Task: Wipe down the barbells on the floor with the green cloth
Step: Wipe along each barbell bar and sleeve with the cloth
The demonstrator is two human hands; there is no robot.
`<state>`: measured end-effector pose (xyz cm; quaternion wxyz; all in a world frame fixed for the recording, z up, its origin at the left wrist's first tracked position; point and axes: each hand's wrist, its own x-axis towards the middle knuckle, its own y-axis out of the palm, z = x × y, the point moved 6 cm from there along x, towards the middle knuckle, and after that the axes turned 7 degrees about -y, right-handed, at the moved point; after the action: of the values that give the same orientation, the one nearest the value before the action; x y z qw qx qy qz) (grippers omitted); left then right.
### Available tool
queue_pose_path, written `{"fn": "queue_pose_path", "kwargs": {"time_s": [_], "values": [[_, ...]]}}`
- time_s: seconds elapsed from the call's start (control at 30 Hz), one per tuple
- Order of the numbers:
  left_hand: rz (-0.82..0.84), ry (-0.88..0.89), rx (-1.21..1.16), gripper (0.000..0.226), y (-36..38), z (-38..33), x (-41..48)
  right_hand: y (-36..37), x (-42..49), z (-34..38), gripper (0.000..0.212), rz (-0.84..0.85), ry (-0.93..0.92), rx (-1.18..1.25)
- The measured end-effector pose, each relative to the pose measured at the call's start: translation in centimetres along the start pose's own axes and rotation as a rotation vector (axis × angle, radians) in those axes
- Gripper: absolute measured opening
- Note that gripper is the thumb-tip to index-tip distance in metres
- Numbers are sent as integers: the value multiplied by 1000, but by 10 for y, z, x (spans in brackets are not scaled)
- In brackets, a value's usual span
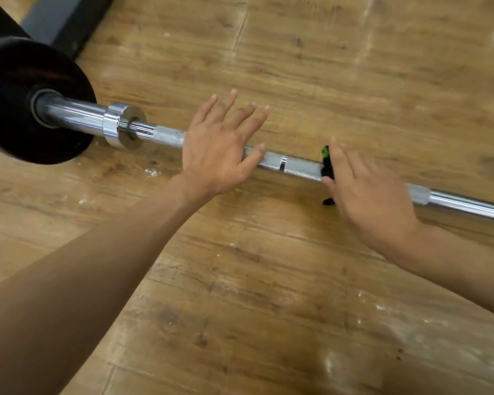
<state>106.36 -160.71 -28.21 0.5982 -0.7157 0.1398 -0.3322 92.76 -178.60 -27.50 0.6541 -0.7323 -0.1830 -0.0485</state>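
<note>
Both arms are bare. The left forearm [97, 266] and the right forearm [454, 266] are uncovered skin from the wrist to the edge of the view. The left forearm fills much of the lower left and looks far thicker than the right one. It narrows to a slim wrist. The left hand [214, 155] shows its back, with long, slender fingers [226, 106], and its fingernails [234, 92] are short with pale tips. The right hand [374, 201] also shows its back, slightly blurred, with smooth knuckles and short nails.
</note>
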Motion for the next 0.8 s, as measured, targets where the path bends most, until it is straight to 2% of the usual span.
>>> {"fn": "queue_pose_path", "kwargs": {"time_s": [0.1,0.2,0.33,0.47,0.57,0.67,0.8], "values": [[-3,16,4,62,1,-1,0,18,47,47,59,3,-17,22],[24,12,9,62,1,2,1,16,40,40,58,7,-56,64],[4,-20,13,63,0,-1,-6,0,-20,-1,57,33,52,28],[-17,-20,17,62,-4,-3,-17,7,11,35,54,-19,195,-1],[6,7,10,61,-5,-4,-21,9,32,59,54,13,194,53],[10,14,5,61,-7,-2,-25,0,3,39,50,85,154,126],[16,-8,-9,66,-11,-7,-37,-23,-60,-12,45,84,324,106]]}}
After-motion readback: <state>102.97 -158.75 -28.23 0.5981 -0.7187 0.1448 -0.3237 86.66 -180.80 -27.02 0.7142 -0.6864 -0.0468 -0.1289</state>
